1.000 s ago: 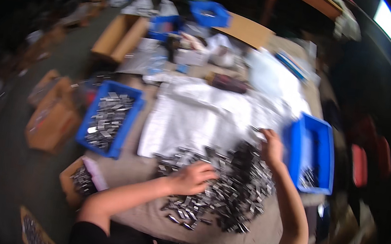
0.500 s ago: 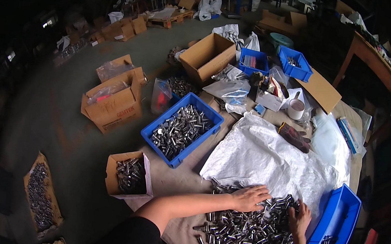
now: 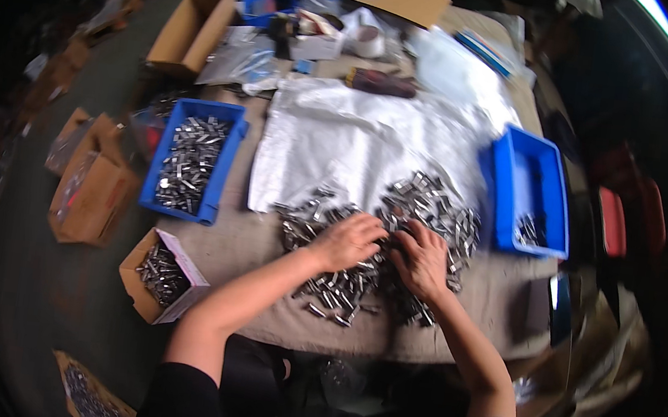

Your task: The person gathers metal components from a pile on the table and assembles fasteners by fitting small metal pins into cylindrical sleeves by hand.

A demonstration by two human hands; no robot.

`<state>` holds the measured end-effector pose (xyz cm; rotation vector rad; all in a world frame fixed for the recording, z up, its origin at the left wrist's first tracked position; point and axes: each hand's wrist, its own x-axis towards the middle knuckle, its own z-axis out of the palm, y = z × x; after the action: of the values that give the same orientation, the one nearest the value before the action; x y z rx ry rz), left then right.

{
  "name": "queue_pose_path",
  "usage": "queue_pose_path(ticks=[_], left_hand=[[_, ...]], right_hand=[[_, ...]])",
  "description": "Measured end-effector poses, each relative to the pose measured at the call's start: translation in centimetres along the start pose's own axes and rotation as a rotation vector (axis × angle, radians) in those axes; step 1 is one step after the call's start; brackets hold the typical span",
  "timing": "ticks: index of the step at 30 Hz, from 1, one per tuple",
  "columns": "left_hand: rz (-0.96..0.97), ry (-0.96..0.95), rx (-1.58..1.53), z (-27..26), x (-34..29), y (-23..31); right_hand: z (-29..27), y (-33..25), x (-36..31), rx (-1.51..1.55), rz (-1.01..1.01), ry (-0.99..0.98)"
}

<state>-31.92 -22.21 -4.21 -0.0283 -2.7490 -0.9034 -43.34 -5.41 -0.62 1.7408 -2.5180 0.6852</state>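
A loose heap of short metal cylindrical pieces (image 3: 341,287), some with hollow ends, lies on the cloth-covered table in front of me. Over its middle is my left hand (image 3: 349,242), fingers stretched forward and resting on the pieces. Close beside it, my right hand (image 3: 422,263) reaches into the heap with fingers bent and thumb apart. No piece shows clearly held in either hand, though the fingertips are slightly blurred. The far side of the heap lies against a white woven sheet (image 3: 334,138).
A blue bin (image 3: 224,183) full of metal pieces stands left, with a small cardboard box (image 3: 196,277) of darker pieces nearer me. Another blue bin (image 3: 509,197) at the right holds a few pieces. A dark glove (image 3: 381,83) and a white cup (image 3: 368,43) lie beyond the sheet.
My view has swung to the right, so the table appears more central. My hands have come closer together over the heap, which now shows a parting between them.
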Motion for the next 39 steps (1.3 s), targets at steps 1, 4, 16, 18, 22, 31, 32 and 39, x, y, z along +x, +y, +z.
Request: queue_pose_path(ticks=[1,4,16,18,22,31,32,39], left_hand=[[0.064,-0.008,0.059,0.4,-0.1,0.0],[0.087,0.012,0.005,0.5,-1.0,1.4],[-0.204,0.116,0.408,2.5,-3.8,7.1],[-0.361,0.133,0.422,3.4,-2.7,7.8],[-0.372,0.151,0.476,2.8,-2.1,7.7],[-0.365,0.115,0.499,4.4,-2.7,7.7],[-0.361,0.123,0.415,4.5,-2.4,7.6],[-0.317,0.206,0.324,4.6,-3.6,4.7]], right_hand=[[0.2,0.3,-1.1,-0.023,0.017,-0.007],[0.2,-0.1,-3.9,-0.088,0.026,0.004],[-6.3,-5.4,-11.4,0.276,0.261,0.241],[-6.9,-6.5,-12.6,0.344,0.309,0.265],[-5.9,-6.4,-13.6,0.288,0.257,0.298],[-5.2,-8.1,-13.2,0.4,0.218,0.218],[-5.6,-8.3,-13.3,0.397,0.222,0.21],[-5.4,-9.4,-12.4,0.338,0.206,0.117]])
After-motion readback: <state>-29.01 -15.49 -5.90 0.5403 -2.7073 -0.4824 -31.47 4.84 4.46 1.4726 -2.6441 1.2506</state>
